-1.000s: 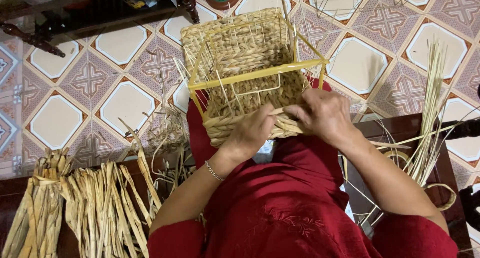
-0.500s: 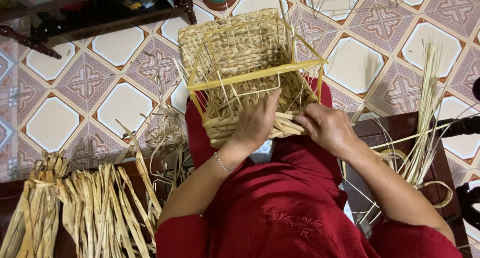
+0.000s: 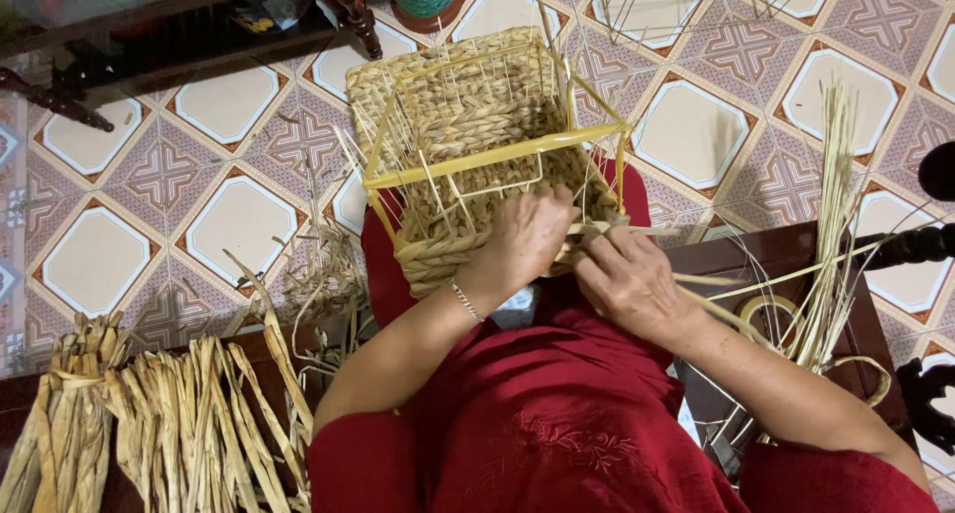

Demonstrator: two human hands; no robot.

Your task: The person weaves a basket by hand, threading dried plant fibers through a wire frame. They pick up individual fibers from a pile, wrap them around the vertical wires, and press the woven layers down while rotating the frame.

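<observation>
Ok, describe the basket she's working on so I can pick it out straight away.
Start at the red-clothed lap in the middle of the view. At its far edge, against the patterned tiled floor, sits the half-woven straw basket, with the left hand and right hand at its near wall. Unlike the loose straw bundles, it has a yellow wire frame.

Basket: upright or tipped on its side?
Tipped. The basket lies on the lap, its yellow-framed mouth facing the camera so the inside shows. Left hand and right hand work its near edge.
</observation>
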